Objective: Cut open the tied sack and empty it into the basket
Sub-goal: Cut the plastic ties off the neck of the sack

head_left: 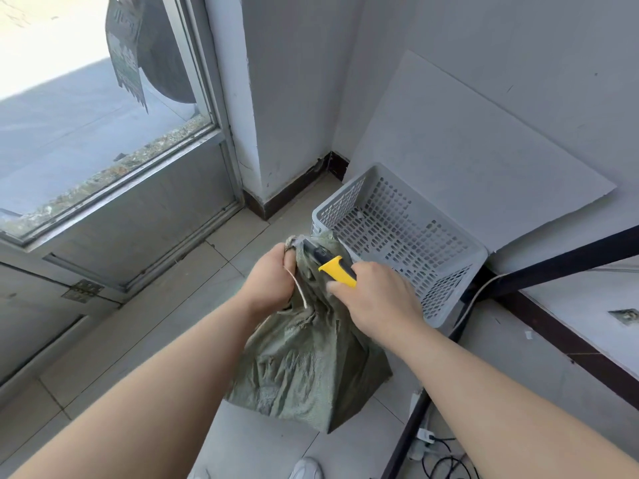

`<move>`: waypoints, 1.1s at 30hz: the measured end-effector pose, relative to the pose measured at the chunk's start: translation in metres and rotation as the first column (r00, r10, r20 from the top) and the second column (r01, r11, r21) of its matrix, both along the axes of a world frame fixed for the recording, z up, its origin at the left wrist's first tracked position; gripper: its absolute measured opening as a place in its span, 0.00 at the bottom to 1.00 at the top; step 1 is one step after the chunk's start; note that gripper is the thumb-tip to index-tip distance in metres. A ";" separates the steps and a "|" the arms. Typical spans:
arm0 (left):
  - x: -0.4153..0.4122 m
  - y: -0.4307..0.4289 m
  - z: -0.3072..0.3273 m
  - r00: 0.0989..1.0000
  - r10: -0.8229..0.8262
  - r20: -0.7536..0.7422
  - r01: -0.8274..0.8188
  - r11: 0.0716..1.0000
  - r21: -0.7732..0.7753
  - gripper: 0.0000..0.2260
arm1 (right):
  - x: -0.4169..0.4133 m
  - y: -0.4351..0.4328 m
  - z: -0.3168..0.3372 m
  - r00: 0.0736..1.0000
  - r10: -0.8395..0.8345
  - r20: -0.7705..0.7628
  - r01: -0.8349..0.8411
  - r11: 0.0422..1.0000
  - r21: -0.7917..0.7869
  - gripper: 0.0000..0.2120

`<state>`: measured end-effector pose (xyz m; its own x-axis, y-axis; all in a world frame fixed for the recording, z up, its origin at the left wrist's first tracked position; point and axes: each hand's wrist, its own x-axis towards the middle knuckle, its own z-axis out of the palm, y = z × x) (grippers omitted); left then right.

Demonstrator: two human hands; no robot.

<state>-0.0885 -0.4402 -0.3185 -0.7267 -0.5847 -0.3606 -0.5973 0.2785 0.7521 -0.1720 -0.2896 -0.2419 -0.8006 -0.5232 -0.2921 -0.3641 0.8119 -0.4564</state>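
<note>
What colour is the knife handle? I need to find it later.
Yellow and black, on the knife in the right hand; head view.

- The left hand [268,278] grips the bunched neck of the green woven sack [307,368], a pale string [298,286] dangling beside it.
- The right hand [375,299] holds a yellow-handled knife [333,267] against the neck.
- The grey perforated basket [408,236] stands just behind on the tiled floor [166,326].
</note>
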 end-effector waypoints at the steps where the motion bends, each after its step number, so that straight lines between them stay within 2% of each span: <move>1: 0.017 -0.013 -0.006 0.998 0.059 0.025 -0.059 0.998 -0.006 0.13 | -0.017 0.008 0.005 0.987 -0.157 0.022 0.159 0.978 -0.137 0.20; 2: 0.041 -0.025 -0.012 0.991 0.123 0.056 -0.122 0.992 -0.014 0.13 | -0.040 0.017 0.010 0.960 -0.280 0.015 0.275 0.933 -0.234 0.21; 4: 0.081 -0.041 -0.018 0.986 0.115 0.117 -0.112 0.993 -0.034 0.14 | -0.070 0.035 0.020 0.950 -0.313 -0.015 0.305 0.934 -0.184 0.21; 6: 0.086 -0.040 -0.019 0.996 0.039 0.078 -0.037 0.999 -0.033 0.13 | -0.070 0.032 0.014 0.958 -0.271 0.095 0.282 0.952 -0.121 0.18; 8: 0.063 -0.031 -0.013 0.999 -0.047 0.004 0.047 0.998 -0.031 0.12 | -0.048 0.018 -0.002 0.946 -0.222 0.234 0.253 0.961 -0.111 0.16; 10: 0.037 -0.023 -0.006 0.992 -0.113 -0.064 0.111 0.993 -0.027 0.11 | -0.026 0.001 -0.012 0.939 -0.144 0.312 0.190 0.975 -0.120 0.15; 15: 0.008 -0.019 -0.004 0.975 -0.173 -0.139 0.155 0.979 -0.132 0.13 | -0.005 -0.020 -0.012 0.918 -0.002 0.398 0.064 0.988 -0.142 0.14; 18: 0.005 -0.023 -0.005 0.972 -0.192 -0.133 0.172 0.974 -0.147 0.12 | -0.002 -0.020 -0.014 0.915 -0.013 0.402 0.074 0.988 -0.137 0.14; 21: 0.006 -0.024 0.001 0.968 -0.205 -0.143 0.187 0.974 -0.128 0.08 | -0.001 -0.017 -0.021 0.893 -0.099 0.440 0.183 0.971 -0.153 0.14; 23: 0.007 -0.021 0.007 0.964 -0.203 -0.172 0.190 0.978 -0.089 0.11 | -0.002 -0.014 -0.026 0.883 -0.169 0.437 0.284 0.935 -0.214 0.13; 25: 0.007 -0.018 0.012 0.965 -0.174 -0.198 0.171 0.985 -0.032 0.12 | -0.003 -0.013 -0.029 0.888 -0.235 0.396 0.357 0.894 -0.271 0.17; 27: 0.007 -0.014 0.017 0.967 -0.160 -0.198 0.168 0.985 0.024 0.12 | -0.001 -0.014 -0.031 0.855 -0.267 0.444 0.420 0.859 -0.293 0.22; 31: 0.011 -0.010 0.021 0.969 -0.134 -0.209 0.173 0.968 0.180 0.20 | 0.004 -0.020 -0.042 0.783 -0.313 0.538 0.519 0.805 -0.287 0.12; 33: 0.012 -0.009 0.017 0.964 -0.155 -0.215 0.182 0.976 0.115 0.22 | 0.004 -0.022 -0.046 0.745 -0.342 0.573 0.572 0.769 -0.285 0.10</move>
<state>-0.0766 -0.4494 -0.3018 -0.8767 -0.4043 -0.2606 -0.3806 0.2516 0.8899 -0.1676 -0.3114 -0.2875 -0.7958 -0.2863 -0.5336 0.3496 0.5022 -0.7909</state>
